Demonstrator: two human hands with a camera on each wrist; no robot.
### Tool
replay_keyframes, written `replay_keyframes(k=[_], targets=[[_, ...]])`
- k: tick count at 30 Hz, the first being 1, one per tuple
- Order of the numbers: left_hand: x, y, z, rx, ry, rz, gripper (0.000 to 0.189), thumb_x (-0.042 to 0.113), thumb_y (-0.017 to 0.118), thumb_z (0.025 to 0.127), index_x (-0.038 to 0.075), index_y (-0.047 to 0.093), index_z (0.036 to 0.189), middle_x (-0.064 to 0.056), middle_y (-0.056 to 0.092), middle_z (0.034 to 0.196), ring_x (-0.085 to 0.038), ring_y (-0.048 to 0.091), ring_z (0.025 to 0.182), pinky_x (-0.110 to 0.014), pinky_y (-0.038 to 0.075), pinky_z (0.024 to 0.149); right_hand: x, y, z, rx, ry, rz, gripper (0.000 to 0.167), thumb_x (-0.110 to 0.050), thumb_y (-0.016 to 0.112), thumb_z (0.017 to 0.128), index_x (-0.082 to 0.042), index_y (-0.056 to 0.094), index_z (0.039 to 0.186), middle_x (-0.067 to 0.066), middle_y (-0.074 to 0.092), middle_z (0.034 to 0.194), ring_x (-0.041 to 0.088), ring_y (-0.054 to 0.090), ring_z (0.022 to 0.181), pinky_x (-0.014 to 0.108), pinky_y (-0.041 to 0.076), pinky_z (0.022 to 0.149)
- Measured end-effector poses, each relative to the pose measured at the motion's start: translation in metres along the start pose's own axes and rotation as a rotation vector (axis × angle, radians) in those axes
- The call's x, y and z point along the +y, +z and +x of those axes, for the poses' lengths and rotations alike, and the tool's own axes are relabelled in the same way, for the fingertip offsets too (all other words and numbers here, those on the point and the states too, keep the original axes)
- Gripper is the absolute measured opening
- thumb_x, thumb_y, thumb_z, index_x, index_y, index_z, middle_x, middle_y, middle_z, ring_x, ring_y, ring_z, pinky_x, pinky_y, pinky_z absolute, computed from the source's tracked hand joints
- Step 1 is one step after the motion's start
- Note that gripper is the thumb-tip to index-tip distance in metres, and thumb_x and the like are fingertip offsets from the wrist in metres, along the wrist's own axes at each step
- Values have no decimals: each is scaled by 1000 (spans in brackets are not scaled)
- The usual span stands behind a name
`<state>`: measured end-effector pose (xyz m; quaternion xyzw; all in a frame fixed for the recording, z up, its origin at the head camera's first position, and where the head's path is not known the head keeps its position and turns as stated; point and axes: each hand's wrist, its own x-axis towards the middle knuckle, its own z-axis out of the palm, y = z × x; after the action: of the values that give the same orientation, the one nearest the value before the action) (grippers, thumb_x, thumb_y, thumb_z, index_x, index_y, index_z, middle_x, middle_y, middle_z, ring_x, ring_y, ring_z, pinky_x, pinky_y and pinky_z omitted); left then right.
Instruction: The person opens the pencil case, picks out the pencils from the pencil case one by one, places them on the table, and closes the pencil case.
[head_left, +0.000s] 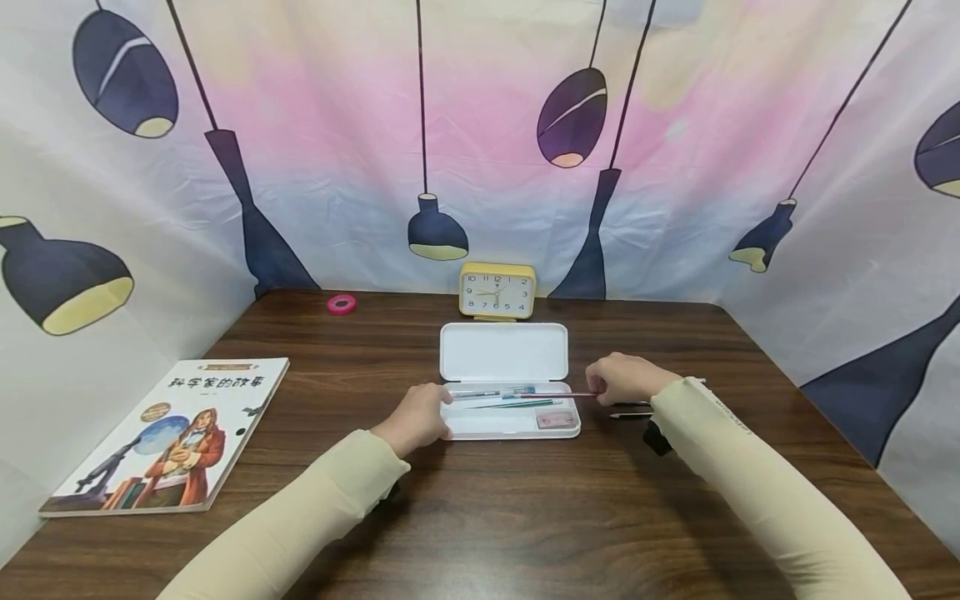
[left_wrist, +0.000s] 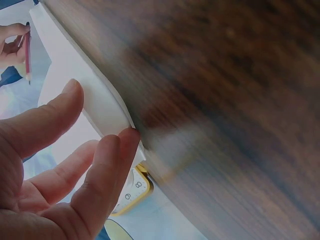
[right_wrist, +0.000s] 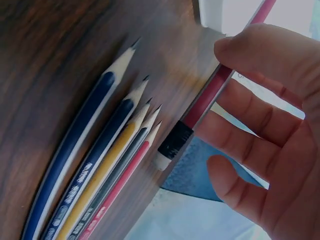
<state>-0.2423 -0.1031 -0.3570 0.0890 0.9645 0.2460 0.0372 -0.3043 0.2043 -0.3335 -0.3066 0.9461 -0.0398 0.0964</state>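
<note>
A white pencil case point(head_left: 510, 435) lies with its lid raised; pencils point(head_left: 517, 404) and a pinkish eraser point(head_left: 555, 419) are inside. My left hand point(head_left: 417, 417) is at the case's left end, fingertips touching its edge, thumb and fingers spread apart in the left wrist view. Between thumb and fingers, my right hand point(head_left: 628, 380) pinches a red pencil point(right_wrist: 205, 100) with a black band and white eraser end. This pencil reaches leftward over the case. Below the right hand, several sharpened pencils point(right_wrist: 107, 172) lie side by side on the table: dark blue, yellow, dark green and red.
Behind the lid stands a yellow clock point(head_left: 497, 292). A pink roll of tape point(head_left: 341, 304) lies at the back left of the wooden table point(head_left: 480, 517). At the left edge rests a book point(head_left: 168, 437) with an illustrated cover. Printed cloth point(head_left: 337, 125) hangs around the table's back and sides.
</note>
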Motion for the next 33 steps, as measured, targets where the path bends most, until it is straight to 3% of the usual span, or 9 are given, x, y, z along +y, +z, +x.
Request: replay_keyframes(k=[18, 33], targets=[[1, 0, -1, 2, 10, 9, 45, 0, 76, 60, -5, 60, 101, -18, 56, 104, -32, 47, 103, -40, 38, 85, 16, 6, -19, 36, 13, -7, 14, -7, 63, 69, -17, 54, 69, -8, 48, 65, 9, 43, 58, 27, 36, 51], [0, 0, 0, -9, -16, -17, 45, 1, 75, 61, -4, 59, 103, -18, 56, 107, -31, 46, 104, -41, 37, 86, 21, 6, -23, 8, 53, -16, 13, -8, 65, 71, -16, 55, 70, -7, 50, 66, 10, 45, 60, 28, 38, 53]])
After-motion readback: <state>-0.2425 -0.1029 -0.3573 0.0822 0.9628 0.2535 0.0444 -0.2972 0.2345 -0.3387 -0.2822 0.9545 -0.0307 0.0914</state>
